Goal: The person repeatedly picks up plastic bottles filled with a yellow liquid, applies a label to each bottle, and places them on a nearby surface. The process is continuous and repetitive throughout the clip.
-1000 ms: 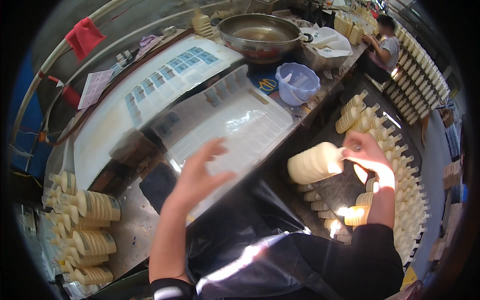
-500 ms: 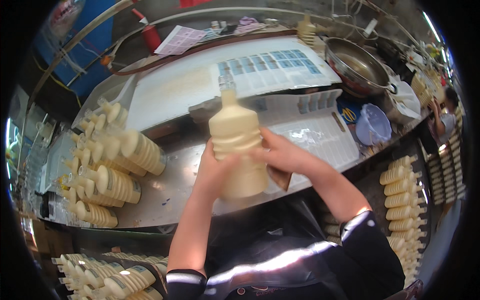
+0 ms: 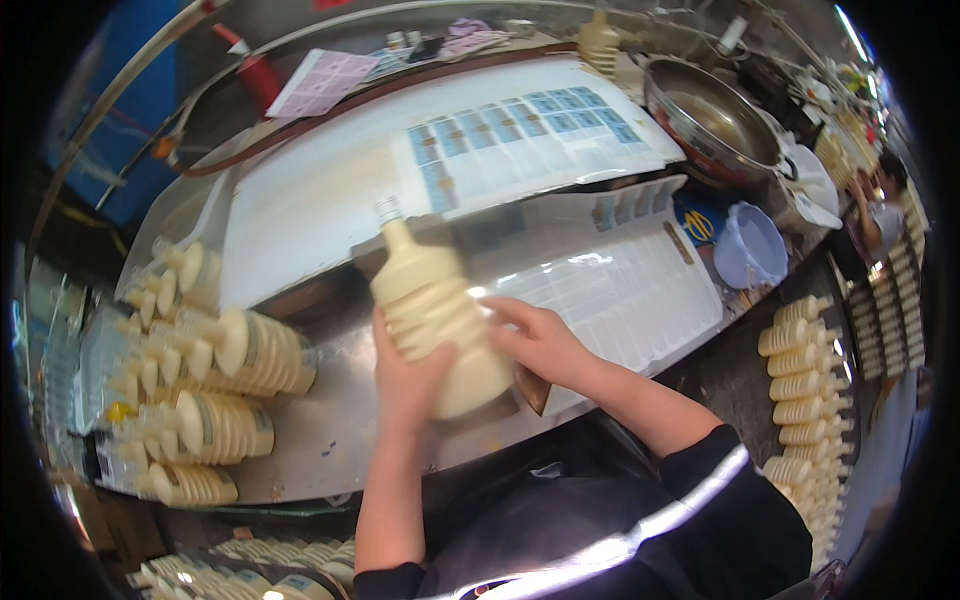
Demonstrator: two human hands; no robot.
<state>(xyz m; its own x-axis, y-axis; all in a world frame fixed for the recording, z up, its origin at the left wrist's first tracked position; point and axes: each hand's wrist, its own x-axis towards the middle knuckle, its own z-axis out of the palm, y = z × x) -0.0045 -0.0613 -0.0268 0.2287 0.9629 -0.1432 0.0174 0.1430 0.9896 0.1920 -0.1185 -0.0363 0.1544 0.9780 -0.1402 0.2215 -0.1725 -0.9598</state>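
A large cream-coloured ribbed plastic bottle (image 3: 465, 345) with a clear neck tilts to the left in front of me, over the metal bench. My left hand (image 3: 408, 385) is wrapped round its lower left side, with the thumb across the front. On the other side, my right hand (image 3: 545, 342) has its fingers curled against the bottle. A brown, pointed flat piece (image 3: 533, 390) juts out below that palm and appears to be held in it; its upper part is hidden. Beyond the bottle, rows of blue labels (image 3: 535, 120) lie on a white board (image 3: 310, 190).
Finished-looking cream bottles (image 3: 215, 425) lie stacked at the left, more stand at the right (image 3: 795, 385). A translucent label sheet (image 3: 610, 285) lies right of my hands. Behind are a steel pan (image 3: 715, 110), a lilac basket (image 3: 750, 245) and a red bottle (image 3: 260, 82). Another person (image 3: 875, 225) works far right.
The bottle has moved left and a little lower in view and now leans leftward from nearly upright. Both hands have moved with it, and the brown piece has followed the right hand.
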